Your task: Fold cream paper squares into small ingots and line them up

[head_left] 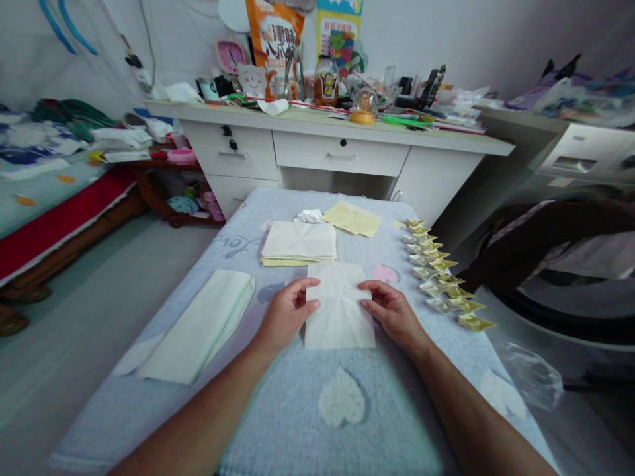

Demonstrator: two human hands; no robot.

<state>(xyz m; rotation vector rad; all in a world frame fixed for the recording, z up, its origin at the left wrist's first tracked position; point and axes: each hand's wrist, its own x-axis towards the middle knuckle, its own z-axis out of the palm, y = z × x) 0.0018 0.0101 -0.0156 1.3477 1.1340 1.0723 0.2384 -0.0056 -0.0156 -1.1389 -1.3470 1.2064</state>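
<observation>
A creased white sheet of paper [341, 324] is held by its two sides above the cloth-covered table. My left hand [286, 311] pinches its left edge between thumb and fingers. On the opposite edge, my right hand [394, 311] grips the paper in the same way. Fold lines cross near the sheet's middle. Just beyond it lies a stack of white and yellow paper [300, 241]. A yellow creased sheet [353, 219] rests behind, beside a crumpled white paper [308, 216]. Small folded paper boats [439, 264], yellow and white, stand in rows at the right.
A folded pale green-white cloth or paper bundle [198, 327] lies on the table [292, 410] at left. Ahead stands a white desk [342, 152] crowded with a jar [326, 82] and an orange bag [275, 46]. A washing machine [570, 158] is at right, a bed [64, 192] at left.
</observation>
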